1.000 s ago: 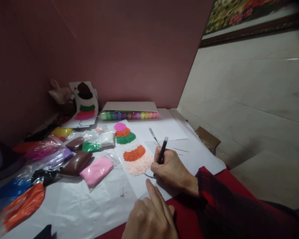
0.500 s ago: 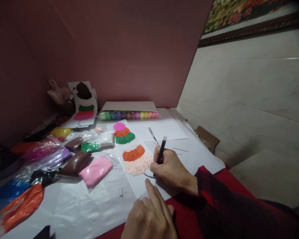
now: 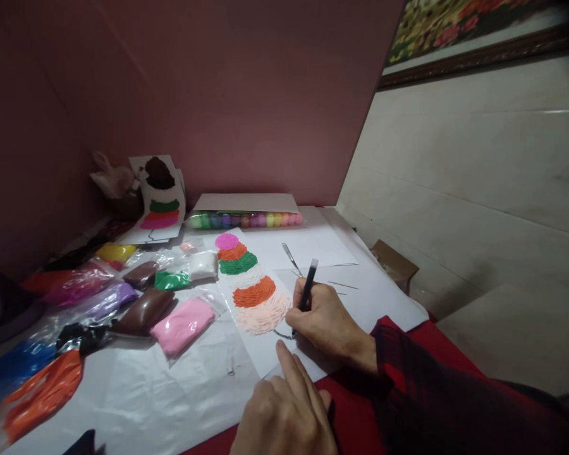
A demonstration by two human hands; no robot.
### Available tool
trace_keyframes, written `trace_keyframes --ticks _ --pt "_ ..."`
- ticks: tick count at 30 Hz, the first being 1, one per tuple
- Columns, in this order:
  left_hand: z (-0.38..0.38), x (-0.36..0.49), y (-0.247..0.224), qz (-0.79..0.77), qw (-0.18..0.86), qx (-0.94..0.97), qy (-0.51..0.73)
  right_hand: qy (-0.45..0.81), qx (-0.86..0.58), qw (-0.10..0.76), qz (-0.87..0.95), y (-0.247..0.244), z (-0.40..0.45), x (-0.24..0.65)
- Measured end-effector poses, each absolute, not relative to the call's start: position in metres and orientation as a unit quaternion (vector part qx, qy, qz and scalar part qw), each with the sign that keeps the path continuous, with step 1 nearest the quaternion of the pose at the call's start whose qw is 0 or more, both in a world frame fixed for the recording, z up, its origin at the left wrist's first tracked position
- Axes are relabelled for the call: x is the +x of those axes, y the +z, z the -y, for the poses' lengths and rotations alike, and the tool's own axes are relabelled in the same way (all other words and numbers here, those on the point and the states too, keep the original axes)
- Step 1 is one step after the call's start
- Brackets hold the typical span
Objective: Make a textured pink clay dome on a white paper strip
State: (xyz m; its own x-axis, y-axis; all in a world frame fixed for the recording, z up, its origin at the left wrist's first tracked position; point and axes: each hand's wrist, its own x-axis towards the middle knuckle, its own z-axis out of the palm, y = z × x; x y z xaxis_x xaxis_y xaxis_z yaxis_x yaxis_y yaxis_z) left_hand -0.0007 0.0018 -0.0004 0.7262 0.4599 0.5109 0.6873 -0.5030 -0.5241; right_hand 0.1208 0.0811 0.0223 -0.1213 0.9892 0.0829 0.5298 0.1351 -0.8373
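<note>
My right hand point(image 3: 329, 322) grips a black pen point(image 3: 308, 287) with a pale end cap. Its tip meets the white paper point(image 3: 260, 357) at the end of a dark curved line point(image 3: 283, 335). That line runs just below a peach-coloured clay layer point(image 3: 260, 316). Above the peach layer, the same sheet carries orange, white and green bands and a magenta disc point(image 3: 226, 241) at the far end. My left hand point(image 3: 289, 411) lies at the sheet's near edge, its index finger stretched out just below the line; some of its other fingers are bent.
Bags of coloured clay, such as a pink packet point(image 3: 183, 325) and a brown packet point(image 3: 145, 313), crowd the left. A brush point(image 3: 291, 258) and thin sticks point(image 3: 342, 285) lie beyond my right hand. At the back are a row of coloured pots point(image 3: 246, 220) and a propped picture point(image 3: 160, 199).
</note>
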Motion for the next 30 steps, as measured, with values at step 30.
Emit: trace_keyframes --ticks 30 --pt "-0.0014 -0.0004 -0.0003 0.339 0.361 -0.854 -0.158 0.327 -0.571 0.343 0.67 0.0226 -0.0811 0.1211"
